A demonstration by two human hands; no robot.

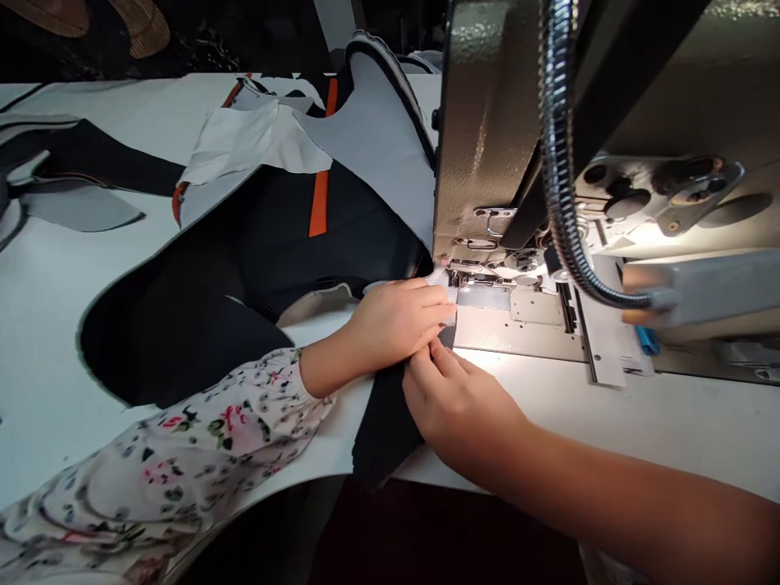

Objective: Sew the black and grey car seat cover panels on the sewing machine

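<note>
The left hand (399,317), fingers close together, presses the soft black-and-grey fabric piece (390,418) flat just beside the small metal presser foot (454,279) of the large bronze-grey sewing machine (478,146). The right hand (457,398), narrowed to a pinch, seems to grip its edge, though the fingertips hide it. Guide with all 2 hands lightly, edges aligned, never tugging, fingertips clear of the foot.
</note>
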